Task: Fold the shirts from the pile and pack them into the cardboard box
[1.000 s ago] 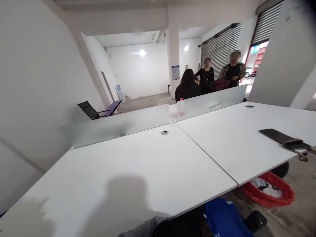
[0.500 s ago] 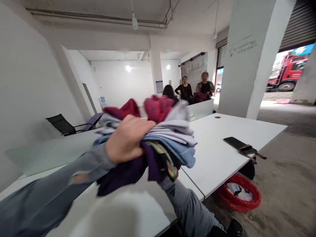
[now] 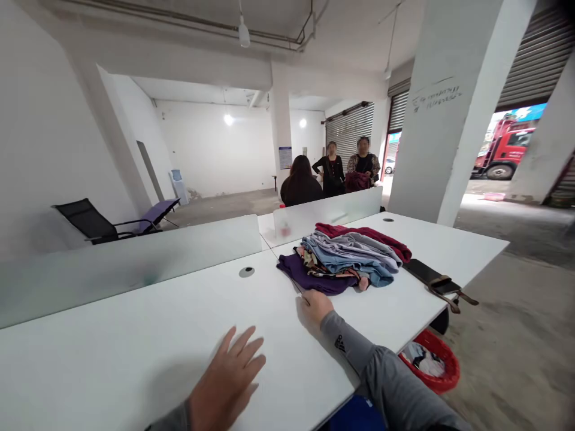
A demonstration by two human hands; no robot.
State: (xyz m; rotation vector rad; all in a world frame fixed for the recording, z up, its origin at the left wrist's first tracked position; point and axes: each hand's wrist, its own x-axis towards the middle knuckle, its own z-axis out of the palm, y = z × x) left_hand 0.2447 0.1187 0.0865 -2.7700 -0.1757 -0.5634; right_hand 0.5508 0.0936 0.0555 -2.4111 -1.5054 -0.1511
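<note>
A stack of folded clothes (image 3: 354, 257) lies on the white table, with purple cloth (image 3: 309, 278) at the bottom, then patterned, light blue and grey layers, and dark red ones at the back. My right hand (image 3: 318, 306) rests on the tabletop at the near edge of the purple cloth. Its fingers are curled in, and whether they pinch any cloth is hidden. Closer to me, my left hand (image 3: 231, 380) is open over the table, fingers spread, holding nothing.
A black phone (image 3: 433, 276) with a brown strap lies right of the stack. Frosted dividers (image 3: 135, 263) run along the table's far side. Below the right edge stands a red-lined bin (image 3: 433, 365) with cloth inside. Several people (image 3: 332, 167) are beyond the dividers.
The clothes, held up between my hands before, now lie on the table to the right. My left hand has let go and moved down toward me; the right hand has come out from under them.
</note>
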